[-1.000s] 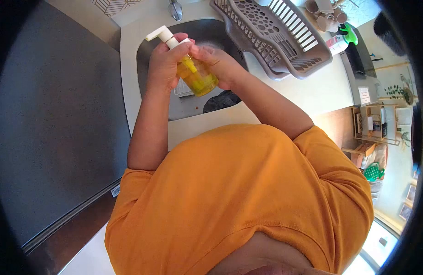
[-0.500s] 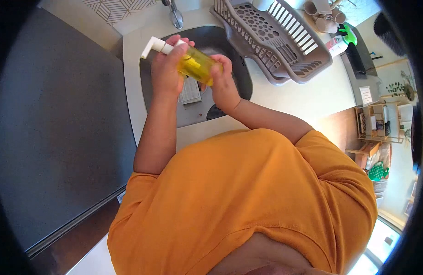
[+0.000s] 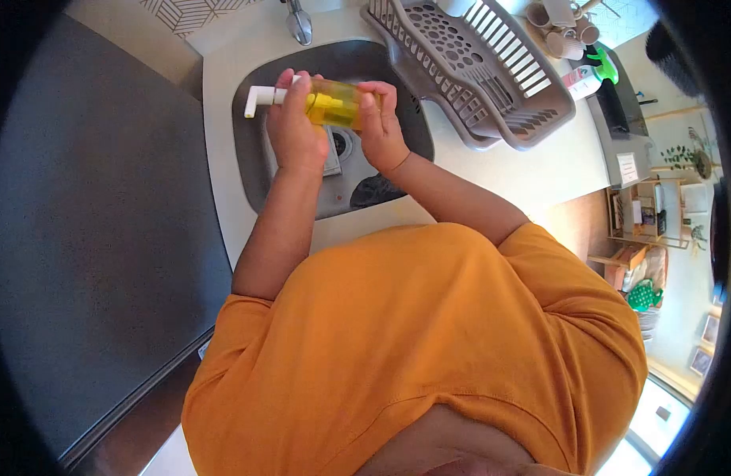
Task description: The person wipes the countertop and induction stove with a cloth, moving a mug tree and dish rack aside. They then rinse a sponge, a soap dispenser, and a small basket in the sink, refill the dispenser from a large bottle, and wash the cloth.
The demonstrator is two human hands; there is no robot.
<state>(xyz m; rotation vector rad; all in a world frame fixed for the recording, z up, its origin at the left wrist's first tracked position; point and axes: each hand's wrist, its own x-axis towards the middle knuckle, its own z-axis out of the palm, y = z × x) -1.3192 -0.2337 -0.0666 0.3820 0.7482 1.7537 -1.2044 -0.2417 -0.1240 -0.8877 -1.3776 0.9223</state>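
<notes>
Both hands hold a clear pump bottle [image 3: 335, 104] of yellow liquid on its side above the sink [image 3: 254, 155]. Its white pump head [image 3: 262, 98] points left. My left hand [image 3: 299, 131] is closed around the neck end, just below the pump. The fingers of my right hand [image 3: 381, 125] grip the base end. Below the bottle, a light flat object [image 3: 332, 163] lies in the sink near the drain [image 3: 342, 143], partly hidden by my left hand and forearm. A dark crumpled item [image 3: 373, 191] rests at the sink's near right side.
A grey-brown dish rack [image 3: 480, 103] stands on the counter to the right of the sink. The faucet [image 3: 300, 26] is at the back. Farther right are several mugs [image 3: 568, 44] and a spray bottle [image 3: 586, 79] with a green trigger. A large dark panel [image 3: 104, 222] borders the counter on the left.
The bottle has turned from a slant to nearly level, its base end rising. Both hands still hold it. More of the drain shows beneath.
</notes>
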